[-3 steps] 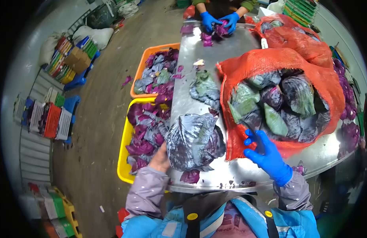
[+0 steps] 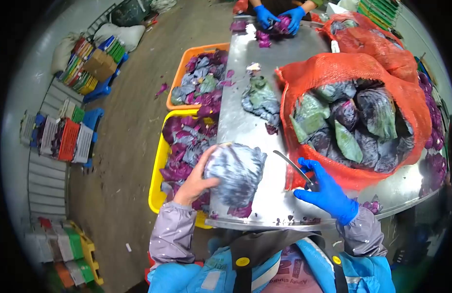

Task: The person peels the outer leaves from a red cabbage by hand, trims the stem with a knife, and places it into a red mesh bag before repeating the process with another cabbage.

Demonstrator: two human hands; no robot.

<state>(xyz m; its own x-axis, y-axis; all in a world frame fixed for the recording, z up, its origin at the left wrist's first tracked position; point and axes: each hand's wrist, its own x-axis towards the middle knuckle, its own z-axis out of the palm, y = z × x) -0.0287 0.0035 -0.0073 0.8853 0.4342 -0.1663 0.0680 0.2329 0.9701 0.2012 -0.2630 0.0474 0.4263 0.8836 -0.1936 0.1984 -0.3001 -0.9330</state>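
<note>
My bare left hand (image 2: 193, 181) grips a red cabbage (image 2: 235, 173) from its left side, thumb across the front. The cabbage is blurred by motion over the near left part of the steel table (image 2: 272, 207). In a blue glove, my right hand (image 2: 328, 193) is closed around the handle of a knife (image 2: 290, 164), its thin curved blade angled up and left toward the cabbage, apart from it. Just beyond that hand lies an open red mesh sack (image 2: 309, 66) full of red cabbages. A loose outer leaf (image 2: 260, 100) rests on the table behind the held cabbage.
A yellow crate (image 2: 156, 168) and an orange crate (image 2: 174, 73), both full of purple leaves, stand along the table's left edge. Across the table, a person's blue-gloved hands (image 2: 295, 20) hold a cabbage. Another red sack (image 2: 382, 51) sits behind. Peeled cabbages (image 2: 433, 171) line the right edge.
The cabbage has turned in my left hand, whose thumb now shows across its front. The knife blade has swung clear of the sack's edge and points further left. The whole view has shifted slightly.
</note>
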